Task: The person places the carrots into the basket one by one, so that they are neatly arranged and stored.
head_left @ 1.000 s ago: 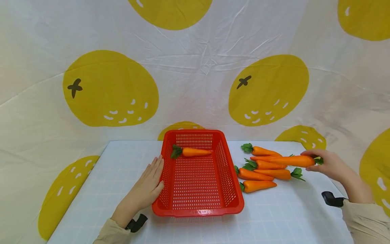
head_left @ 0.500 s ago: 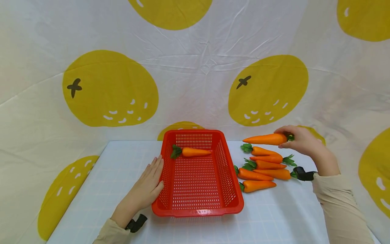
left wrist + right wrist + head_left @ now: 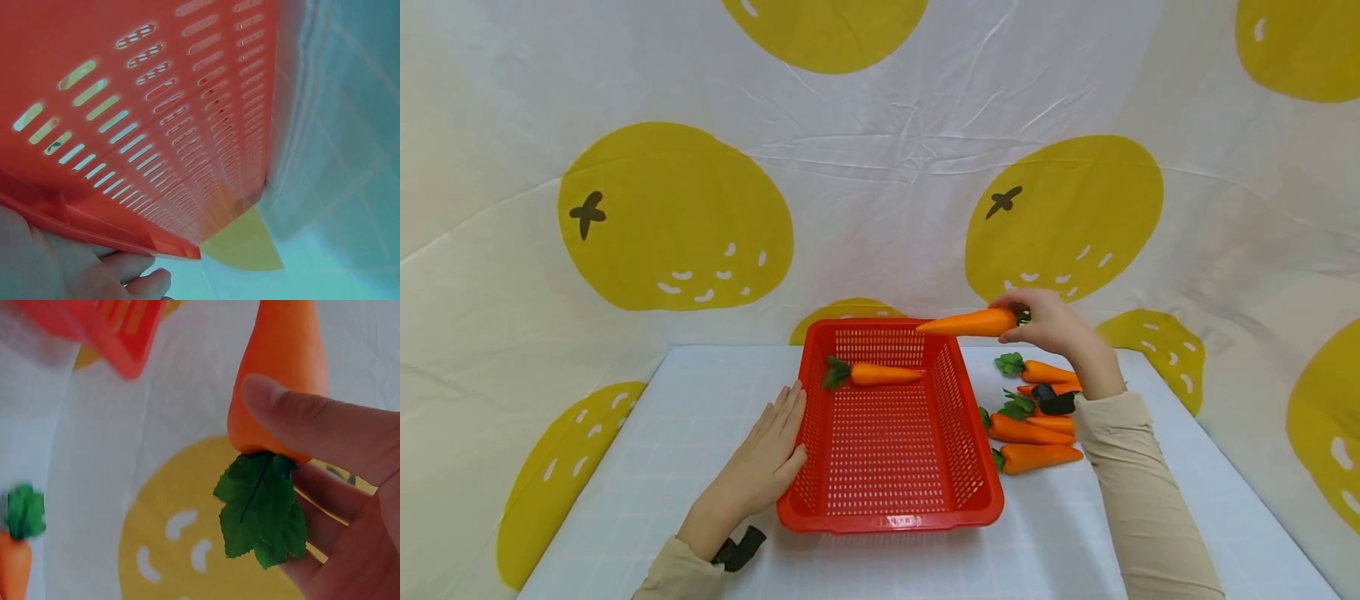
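Note:
A red perforated plastic basket (image 3: 887,522) stands in the middle of the table, with one carrot (image 3: 883,375) lying across its far end, leaves to the left. My left hand (image 3: 763,458) rests with straight fingers along the basket's left rim; the left wrist view shows the fingers (image 3: 128,265) at the underside of that rim. Thumb and fingers of my right hand (image 3: 1045,321) pinch another carrot (image 3: 970,322) at its thick leafy end. This carrot is raised, its tip pointing left over the basket's far right corner. In the right wrist view, green leaves (image 3: 262,512) hang below the thumb.
Right of the basket, several carrots lie in a loose pile, the nearest carrot (image 3: 1037,457) close to the basket wall. My right forearm (image 3: 1142,492) hides part of the pile. A white cloth (image 3: 880,208) printed with yellow fruit hangs behind the table (image 3: 700,400).
My right hand has lifted the carrot off the pile side and carried it left to the basket's far right corner. The left hand and basket have stayed in place.

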Demonstrator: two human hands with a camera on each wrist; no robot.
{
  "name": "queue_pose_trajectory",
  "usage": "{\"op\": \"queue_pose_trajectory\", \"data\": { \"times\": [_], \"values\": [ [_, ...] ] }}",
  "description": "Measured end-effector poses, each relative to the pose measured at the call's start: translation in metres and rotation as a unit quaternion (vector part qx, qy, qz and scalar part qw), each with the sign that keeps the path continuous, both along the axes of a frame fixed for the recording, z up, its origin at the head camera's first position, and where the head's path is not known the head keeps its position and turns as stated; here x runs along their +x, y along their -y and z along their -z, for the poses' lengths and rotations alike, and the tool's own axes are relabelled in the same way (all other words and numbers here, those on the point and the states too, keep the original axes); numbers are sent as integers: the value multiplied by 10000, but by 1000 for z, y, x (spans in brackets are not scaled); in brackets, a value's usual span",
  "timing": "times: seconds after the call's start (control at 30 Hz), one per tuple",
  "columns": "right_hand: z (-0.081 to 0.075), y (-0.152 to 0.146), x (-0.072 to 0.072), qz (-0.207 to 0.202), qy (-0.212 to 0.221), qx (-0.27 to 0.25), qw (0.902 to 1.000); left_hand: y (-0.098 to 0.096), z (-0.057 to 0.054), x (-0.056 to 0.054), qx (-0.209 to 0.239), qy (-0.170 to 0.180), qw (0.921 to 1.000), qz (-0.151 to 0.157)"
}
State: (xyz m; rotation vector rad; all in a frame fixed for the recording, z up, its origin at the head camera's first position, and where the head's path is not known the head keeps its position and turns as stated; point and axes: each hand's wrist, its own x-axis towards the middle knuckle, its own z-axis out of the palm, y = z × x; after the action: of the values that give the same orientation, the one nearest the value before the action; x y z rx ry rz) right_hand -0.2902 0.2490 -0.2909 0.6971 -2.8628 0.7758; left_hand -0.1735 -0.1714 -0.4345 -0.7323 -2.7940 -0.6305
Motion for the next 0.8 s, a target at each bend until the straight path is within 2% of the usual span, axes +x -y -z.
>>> {"op": "queue_pose_trajectory", "data": {
  "times": [0.3,0.5,0.8],
  "values": [
    [19,58,-16,-160,382,-253,9988,-1,0,-2,-10,1,10000,6],
    [37,91,-25,-256,705,-65,9972,0,-1,-1,-48,51,10000,-28],
    [68,129,-34,53,814,348,9961,1,-1,0,-82,-12,10000,-21]
  ]
}}
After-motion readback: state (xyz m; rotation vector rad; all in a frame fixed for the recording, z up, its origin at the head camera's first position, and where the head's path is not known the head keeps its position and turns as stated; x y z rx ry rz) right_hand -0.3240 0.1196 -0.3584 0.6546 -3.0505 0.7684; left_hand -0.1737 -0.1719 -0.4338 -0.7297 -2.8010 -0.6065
